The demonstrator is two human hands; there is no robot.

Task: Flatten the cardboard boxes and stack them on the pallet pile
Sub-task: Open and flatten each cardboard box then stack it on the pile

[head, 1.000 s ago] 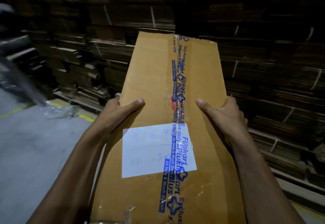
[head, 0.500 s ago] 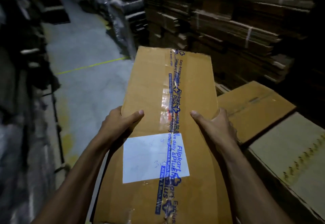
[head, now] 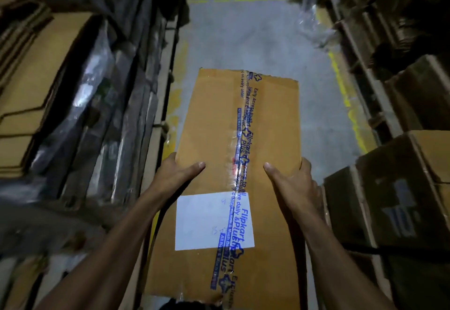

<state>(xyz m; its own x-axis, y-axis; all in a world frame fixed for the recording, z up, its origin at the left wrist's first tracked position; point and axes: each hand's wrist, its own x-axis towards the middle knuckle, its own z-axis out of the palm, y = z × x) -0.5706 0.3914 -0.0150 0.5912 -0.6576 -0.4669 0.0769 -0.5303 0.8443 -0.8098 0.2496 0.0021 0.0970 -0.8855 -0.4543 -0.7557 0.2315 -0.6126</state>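
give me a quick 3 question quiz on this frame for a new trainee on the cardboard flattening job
1. True or false: the flattened cardboard box already lies on a pile.
2. Which hands grip the box? A) left only B) right only C) both
3. Fill in: a white ____ sits on the box's near half, partly under the blue printed tape.

Key
1. False. It is held in the air above the grey aisle floor.
2. C. The left hand and right hand each grip a long edge, thumbs on top.
3. label
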